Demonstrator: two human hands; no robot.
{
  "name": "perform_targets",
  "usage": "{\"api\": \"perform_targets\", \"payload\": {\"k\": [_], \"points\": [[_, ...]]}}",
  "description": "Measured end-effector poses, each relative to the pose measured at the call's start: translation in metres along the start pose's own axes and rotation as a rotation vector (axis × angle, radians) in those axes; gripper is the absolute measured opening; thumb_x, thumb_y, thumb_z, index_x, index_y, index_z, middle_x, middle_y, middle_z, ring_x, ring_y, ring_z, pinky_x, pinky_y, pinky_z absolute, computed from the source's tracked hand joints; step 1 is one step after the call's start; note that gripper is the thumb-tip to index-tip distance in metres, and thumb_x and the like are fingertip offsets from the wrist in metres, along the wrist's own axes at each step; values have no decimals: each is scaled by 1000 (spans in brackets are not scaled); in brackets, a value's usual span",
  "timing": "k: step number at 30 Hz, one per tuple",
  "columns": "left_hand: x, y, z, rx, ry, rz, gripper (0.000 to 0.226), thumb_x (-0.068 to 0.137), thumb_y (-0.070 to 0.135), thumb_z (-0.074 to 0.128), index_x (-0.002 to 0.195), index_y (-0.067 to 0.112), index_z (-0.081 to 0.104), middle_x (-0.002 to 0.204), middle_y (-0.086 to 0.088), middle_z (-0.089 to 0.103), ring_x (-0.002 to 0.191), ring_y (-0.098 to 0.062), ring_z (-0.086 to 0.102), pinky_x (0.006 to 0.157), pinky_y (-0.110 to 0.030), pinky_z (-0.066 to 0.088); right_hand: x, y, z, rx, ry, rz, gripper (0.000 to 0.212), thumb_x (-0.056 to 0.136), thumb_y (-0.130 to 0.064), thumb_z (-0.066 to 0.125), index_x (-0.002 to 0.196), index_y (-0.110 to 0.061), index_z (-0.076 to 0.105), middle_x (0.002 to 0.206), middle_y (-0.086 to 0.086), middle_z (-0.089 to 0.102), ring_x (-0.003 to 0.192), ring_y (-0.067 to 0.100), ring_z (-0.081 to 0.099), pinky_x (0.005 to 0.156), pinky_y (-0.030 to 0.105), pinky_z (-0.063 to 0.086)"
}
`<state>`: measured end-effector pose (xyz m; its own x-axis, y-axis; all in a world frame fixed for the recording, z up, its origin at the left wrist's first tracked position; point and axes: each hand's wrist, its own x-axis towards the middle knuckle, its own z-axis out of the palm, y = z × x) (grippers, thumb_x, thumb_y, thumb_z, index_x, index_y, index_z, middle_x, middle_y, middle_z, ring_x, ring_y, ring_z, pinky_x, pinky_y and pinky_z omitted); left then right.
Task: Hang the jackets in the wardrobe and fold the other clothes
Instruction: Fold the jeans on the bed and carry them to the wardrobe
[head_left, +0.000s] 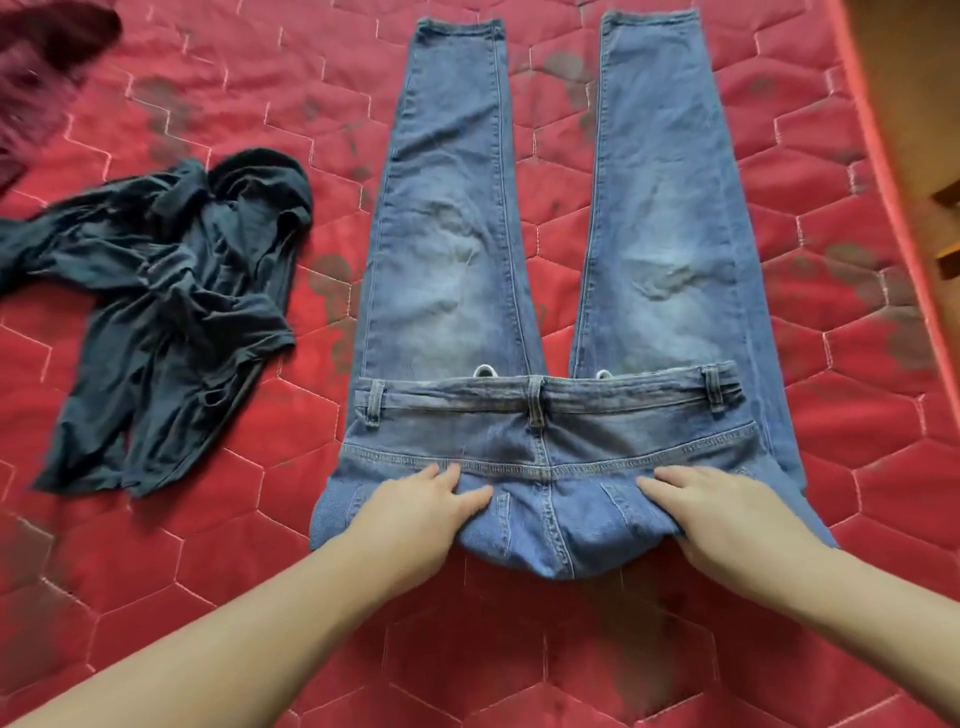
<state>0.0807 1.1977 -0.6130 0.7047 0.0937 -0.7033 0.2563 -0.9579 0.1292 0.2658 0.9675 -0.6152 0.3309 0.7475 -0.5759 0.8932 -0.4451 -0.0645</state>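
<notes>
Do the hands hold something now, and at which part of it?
Nothing is lifted. The left hand and right hand lie flat on the seat of the blue denim jeans, which is folded over the legs, pressing it onto the red quilted mattress.

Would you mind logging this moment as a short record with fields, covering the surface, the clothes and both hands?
surface: red quilted mattress
jeans: blue, spread flat, legs apart pointing away, waist part folded over the legs
left hand: flat on the jeans' near fold
right hand: flat on the jeans' near fold
dark T-shirt: crumpled, left of jeans, apart
maroon garment: far left corner, blurred
</notes>
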Motion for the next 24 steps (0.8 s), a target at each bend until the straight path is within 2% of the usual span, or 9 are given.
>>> {"api": "perform_targets", "payload": {"k": [3,6,8,10,12,15,19,21,24], "points": [[-11,-2,-28,-149,-205,32,47,79,10,45,116,33,62,116,-6,66,106,-27,60,83,-32,49,-2,-4,-23,121,-275,32,10,77,-22,45,83,-23,52,100,0,66,96,24,63,72,31,47],[-11,-10,-65,-234,-489,-6,16,74,4,49,73,18,56,76,-8,65,70,-20,56,57,-25,42,7,-4,-56,179,-656,69,4,74,-16,50,74,-19,53,85,4,65,77,22,59,54,25,43],[-10,-17,-89,-225,-584,-112,17,71,4,58,72,21,57,67,-1,58,63,-18,54,50,-19,40,13,0,-83,147,-815,124,16,72,-16,59,85,-22,54,87,2,60,77,21,58,53,21,41],[-6,-25,-115,-272,-592,-191,19,70,1,61,81,16,62,68,0,56,61,-18,54,43,-13,37,20,8,-108,184,-836,165,21,69,-12,64,85,-20,54,83,2,59,72,21,59,53,20,42],[5,-40,-142,-284,-483,-240,15,67,0,62,77,11,62,71,-4,58,65,-24,56,48,-17,41,36,22,-134,226,-751,226,20,67,-9,65,85,-17,59,79,3,58,68,21,59,51,19,42],[31,-66,-180,-257,-65,-290,10,68,4,59,74,12,61,78,-9,62,75,-29,59,61,-28,45,69,52,-170,173,-454,282,13,70,-16,64,80,-17,57,84,5,61,73,22,61,59,27,49],[68,-72,-171,-120,503,-299,48,81,28,56,129,36,53,131,-2,59,116,-28,56,95,-38,43,101,79,-159,-17,176,291,34,81,-30,55,114,-22,54,118,8,60,103,31,60,80,37,43],[81,-60,-134,-134,436,-239,56,86,48,53,140,42,39,148,3,44,133,-24,43,108,-46,35,105,74,-131,-38,350,229,44,83,-40,52,123,-23,50,126,6,55,111,30,57,86,40,40],[94,-43,-67,-156,182,-199,74,83,77,31,148,51,9,162,11,1,149,-23,0,112,-65,6,102,60,-77,-2,305,112,64,85,-54,50,143,-28,41,149,6,40,133,27,42,108,49,30]]}}
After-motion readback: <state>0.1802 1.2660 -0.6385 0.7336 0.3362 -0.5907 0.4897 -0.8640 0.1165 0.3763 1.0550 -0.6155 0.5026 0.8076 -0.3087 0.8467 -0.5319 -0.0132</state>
